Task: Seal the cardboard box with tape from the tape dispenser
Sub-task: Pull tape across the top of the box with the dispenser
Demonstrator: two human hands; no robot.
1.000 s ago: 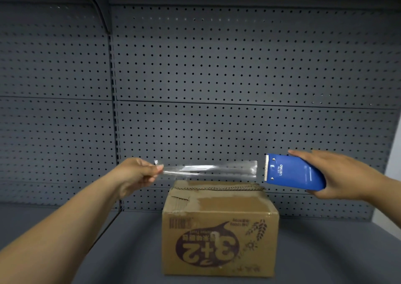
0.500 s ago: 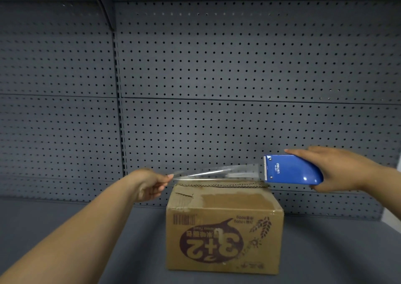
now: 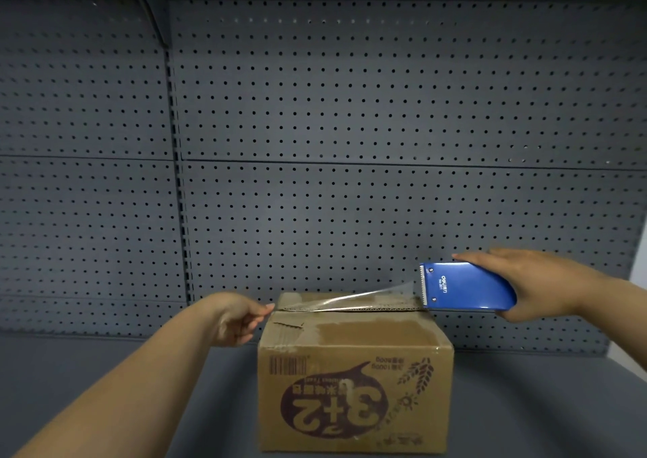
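Observation:
A brown cardboard box (image 3: 353, 387) with an upside-down purple "3+2" print stands on the grey shelf. Its top flaps are folded down. My right hand (image 3: 532, 286) grips the blue tape dispenser (image 3: 465, 288) just above the box's right top edge, toothed blade pointing left. A strip of clear tape (image 3: 360, 302) runs from the blade down and left across the box top. My left hand (image 3: 238, 317) pinches the strip's free end at the box's upper left corner.
A grey pegboard wall (image 3: 350, 142) rises right behind the box. The grey shelf surface (image 3: 525, 405) extends to both sides. A vertical slotted upright (image 3: 180, 212) splits the wall at the left.
Both hands have come down toward the box. The left hand carried the tape end right and down to the box's left corner, so the strip now slants across the top.

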